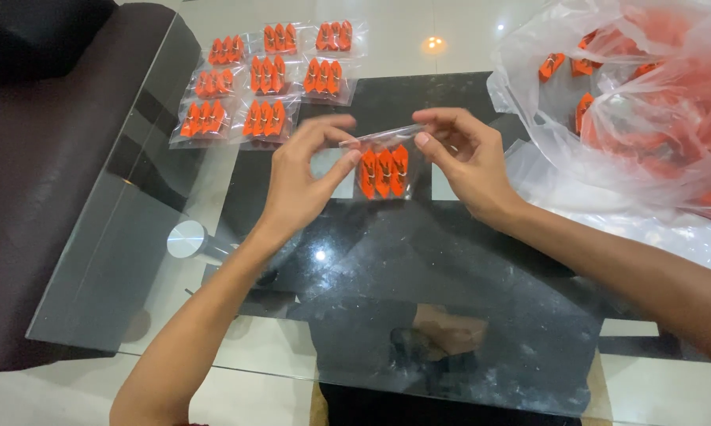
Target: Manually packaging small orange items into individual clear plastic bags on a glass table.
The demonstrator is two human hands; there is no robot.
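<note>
Glass table point(134, 260), eight packets point(268, 75), perhaps.

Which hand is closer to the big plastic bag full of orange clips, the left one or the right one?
Right. The right hand pinches the small packet just beside the big plastic bag, apart from it. The left hand holds the packet's other side, farther away.
</note>
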